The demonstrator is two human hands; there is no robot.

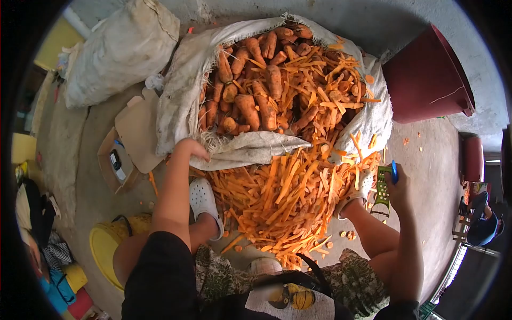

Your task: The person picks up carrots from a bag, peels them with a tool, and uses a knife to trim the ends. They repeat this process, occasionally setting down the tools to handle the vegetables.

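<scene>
A white woven sack [250,149] lies open in front of me, full of whole carrots [248,109] and cut carrot strips. My left hand [193,149] is closed at the sack's near left edge, its fingertips partly hidden by the cloth. Off to the right, my right hand [401,184] grips a green slotted hand slicer [381,189] with a blue part at its top. The slicer hangs beside my right shoe, its lower end looped. A large heap of orange carrot strips [290,197] spills from the sack mouth down between my feet.
A dark red bucket [426,77] stands at the right wall. Another full white sack [125,50] leans at upper left, above an open cardboard box [121,165] holding a small black device. A yellow bucket [106,248] is beside my left leg. Carrot pieces [349,234] litter the floor.
</scene>
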